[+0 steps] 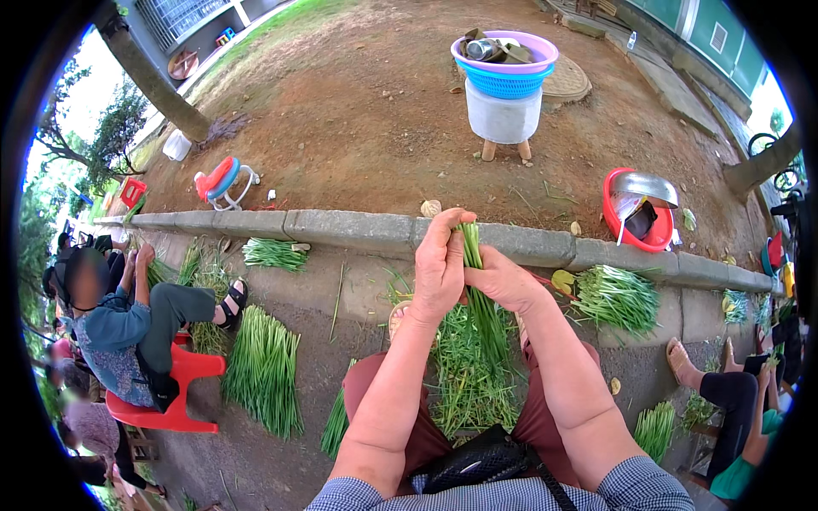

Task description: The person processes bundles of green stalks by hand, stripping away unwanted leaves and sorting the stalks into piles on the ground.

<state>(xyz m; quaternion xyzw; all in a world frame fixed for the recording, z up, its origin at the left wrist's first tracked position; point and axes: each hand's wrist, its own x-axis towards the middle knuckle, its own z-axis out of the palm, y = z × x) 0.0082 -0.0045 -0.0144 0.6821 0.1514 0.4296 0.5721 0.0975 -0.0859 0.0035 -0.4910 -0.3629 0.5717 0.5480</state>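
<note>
My left hand (439, 268) and my right hand (506, 280) are together in front of me, around one bundle of long green stalks, apparently garlic chives (489, 329). The bundle's pale, even ends stand up by my left fingertips, and its darker leafy ends hang down between my forearms. My right fingers wrap the bundle just below my left hand; some of them are hidden behind it. Under the hands, between my knees, lies a loose heap of green trimmings (470, 389). A black handbag (470, 463) rests on my lap.
A stone kerb (348, 231) runs across ahead. Sorted chive bundles lie left (262, 370) and right (617, 300). Beyond the kerb stand a red basin (664, 227) and a white stool (503, 115) bearing stacked basins. At left, a person (118, 332) sits on a red plastic chair (169, 415).
</note>
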